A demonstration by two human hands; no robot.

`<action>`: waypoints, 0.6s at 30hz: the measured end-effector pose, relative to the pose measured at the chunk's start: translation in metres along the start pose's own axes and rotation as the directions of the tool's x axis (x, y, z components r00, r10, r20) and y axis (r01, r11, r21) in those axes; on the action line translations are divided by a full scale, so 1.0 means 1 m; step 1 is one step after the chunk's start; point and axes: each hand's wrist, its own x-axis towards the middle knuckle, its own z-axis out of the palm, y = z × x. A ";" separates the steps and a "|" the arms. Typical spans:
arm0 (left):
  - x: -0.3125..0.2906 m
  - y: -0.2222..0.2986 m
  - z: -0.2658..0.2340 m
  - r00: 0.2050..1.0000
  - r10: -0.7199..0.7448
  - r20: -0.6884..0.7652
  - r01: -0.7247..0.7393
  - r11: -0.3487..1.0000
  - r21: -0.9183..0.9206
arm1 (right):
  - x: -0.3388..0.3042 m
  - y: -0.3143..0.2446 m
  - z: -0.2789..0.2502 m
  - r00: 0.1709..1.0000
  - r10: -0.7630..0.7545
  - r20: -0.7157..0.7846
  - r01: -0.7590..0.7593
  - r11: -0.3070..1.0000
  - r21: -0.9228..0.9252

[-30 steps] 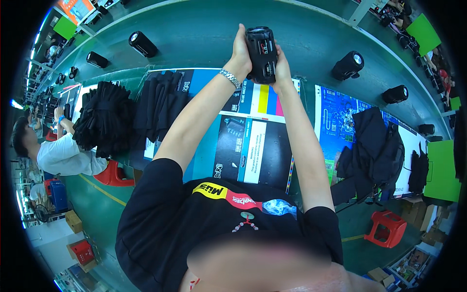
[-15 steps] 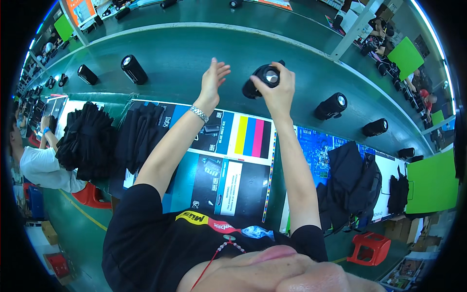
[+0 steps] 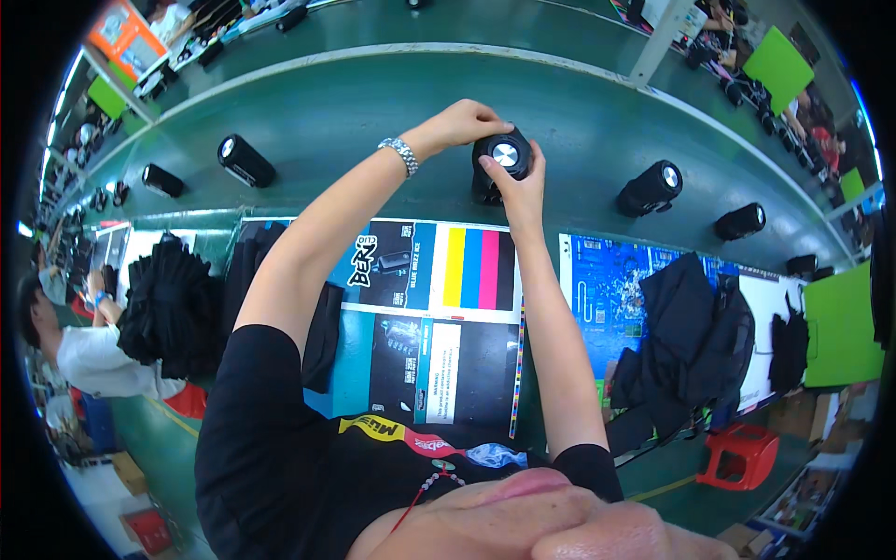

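A black cylinder [image 3: 504, 149] with a round silver disc in its end is at the two hands, over the green work surface [image 3: 373, 177] beyond the printed sheets. Its long axis runs close to vertical, with the disc end pointing up toward the camera; the side wall drops away below that end, showing slightly on the near left, and the lower end is too hidden to tell whether it rests on the surface. The right hand [image 3: 525, 187] grasps the upper part from the near side, the thumb lying along the edge of the disc end and the fingers curled around the right flank. The left hand [image 3: 462, 123] comes in from the left, fingers bent and their tips at the far rim; how firmly they press, I cannot tell. A metal watch [image 3: 401, 157] circles the left wrist. Well apart on the left, a similar cylinder [image 3: 246, 161] appears with its pale end toward the upper left; on the right, another cylinder [image 3: 649, 189] shows its end toward the upper right. Nearer the body lie a colour-striped printed sheet [image 3: 401, 341] and, to its right, black fabric [image 3: 686, 313] on a blue printed sheet [image 3: 602, 289].
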 end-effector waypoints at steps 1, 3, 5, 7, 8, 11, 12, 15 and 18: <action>0.001 0.005 -0.002 0.986 -0.152 0.063 0.150 0.988 0.038 | 0.002 0.002 -0.003 1.000 0.011 0.003 -0.010 0.998 -0.067; 0.003 0.004 -0.006 0.983 -0.157 0.099 0.155 0.987 0.032 | 0.005 0.005 -0.007 0.999 0.025 0.023 -0.021 0.987 -0.161; 0.004 0.000 -0.006 0.995 -0.072 0.065 0.072 0.997 0.000 | 0.008 0.005 -0.010 1.000 0.011 0.019 -0.008 0.985 -0.174; -0.001 0.017 -0.001 0.997 0.062 -0.044 -0.058 0.995 0.086 | 0.013 0.006 -0.016 1.000 -0.001 0.022 0.005 0.980 -0.201; -0.004 0.026 0.001 0.966 0.208 -0.152 -0.181 0.968 0.173 | 0.017 0.007 -0.018 1.000 0.003 0.013 0.000 0.981 -0.193; -0.021 0.043 0.017 0.855 0.488 -0.175 -0.411 0.845 0.343 | 0.025 0.002 -0.021 1.000 -0.008 -0.026 0.000 0.950 -0.311; -0.028 0.045 0.020 0.766 0.626 -0.150 -0.518 0.738 0.432 | 0.025 0.002 -0.021 1.000 -0.008 -0.030 -0.002 0.952 -0.306; -0.049 0.046 0.027 0.770 0.614 -0.174 -0.502 0.750 0.431 | 0.030 0.008 -0.026 0.997 0.059 0.056 -0.043 0.965 -0.258; -0.043 0.034 0.034 0.754 0.551 -0.356 -0.498 0.834 0.237 | 0.042 0.031 -0.057 0.951 -0.030 0.308 0.082 0.984 -0.155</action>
